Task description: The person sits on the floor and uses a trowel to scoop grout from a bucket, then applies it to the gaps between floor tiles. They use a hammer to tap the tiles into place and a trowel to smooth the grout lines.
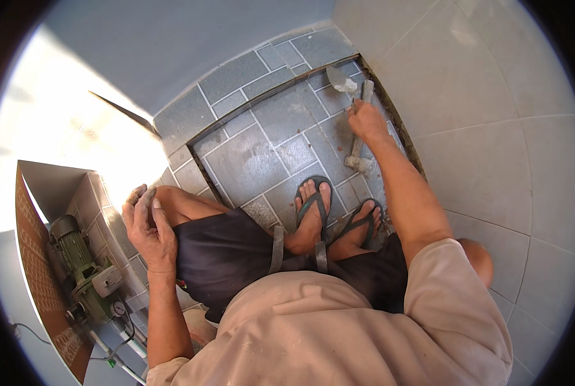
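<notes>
My right hand (368,122) reaches out to the far right and is closed round the handle of a trowel (333,77). A lump of pale grey mortar (346,85) sits on the trowel's blade. Beneath that hand lies a mallet (357,149), crusted with cement, on the grey floor tiles (252,161); the hand covers part of its handle. My left hand (151,235) is raised beside my left knee with its fingers loosely bent and apart. Dirt greys its fingertips, and nothing shows in it.
A dark gap (390,103) runs along the tiled panel's right and far edges. Large beige wall tiles (467,83) rise on the right. At the left, a green motor pump (78,257) with a gauge stands beside a brown board (39,276). My sandalled feet (313,206) rest on the tiles.
</notes>
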Demonstrator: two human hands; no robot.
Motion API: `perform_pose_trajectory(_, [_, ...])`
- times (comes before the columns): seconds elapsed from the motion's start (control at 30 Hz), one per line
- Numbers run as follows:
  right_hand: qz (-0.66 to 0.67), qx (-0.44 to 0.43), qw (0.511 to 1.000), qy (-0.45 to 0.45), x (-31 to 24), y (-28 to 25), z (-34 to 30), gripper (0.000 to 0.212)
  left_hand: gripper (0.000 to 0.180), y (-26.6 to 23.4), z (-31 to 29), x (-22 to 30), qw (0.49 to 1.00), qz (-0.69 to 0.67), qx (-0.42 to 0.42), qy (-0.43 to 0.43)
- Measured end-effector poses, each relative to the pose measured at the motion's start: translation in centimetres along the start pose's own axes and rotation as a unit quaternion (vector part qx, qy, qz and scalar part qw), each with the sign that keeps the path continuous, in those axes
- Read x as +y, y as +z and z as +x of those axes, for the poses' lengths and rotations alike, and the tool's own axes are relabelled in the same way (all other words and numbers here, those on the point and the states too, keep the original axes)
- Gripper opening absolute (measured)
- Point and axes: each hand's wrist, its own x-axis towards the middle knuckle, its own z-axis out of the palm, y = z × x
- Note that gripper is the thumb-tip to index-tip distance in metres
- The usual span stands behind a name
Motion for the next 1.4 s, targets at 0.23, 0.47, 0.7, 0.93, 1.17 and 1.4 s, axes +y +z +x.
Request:
perform_pose_trajectory(0.23, [0.009,0.009,1.000,0.001,0.9,1.0,0.6,0.038,0.024,-0.3,0.0,-0.2,1.000,0.026,-0.005,0.002])
perform_pose_trajectory(0.47, [0.018,0.012,1.000,-0.002,1.6,2.1,0.3,0.039,0.023,-0.1,0.2,0.0,0.999,0.037,-0.023,-0.018])
perform_pose_trajectory(0.7, [0.025,0.039,0.997,-0.058,4.7,5.1,1.8,0.036,0.022,0.3,0.4,-0.2,0.998,0.054,-0.020,-0.017])
perform_pose_trajectory(0.93, [-0.068,-0.060,0.994,-0.060,2.0,0.0,3.2,0.036,0.021,0.4,0.5,-0.6,0.998,0.052,-0.019,-0.014])
perform_pose_trajectory(1.17, [-0.129,-0.100,0.979,-0.122,1.2,-4.0,7.9,0.033,0.021,0.4,0.2,-1.7,0.999,0.030,-0.014,-0.015])
perform_pose_trajectory(1.4, [-0.153,-0.175,0.968,-0.097,-2.1,-7.9,9.8,0.034,0.021,0.6,0.1,-1.8,1.000,0.016,-0.015,-0.017])
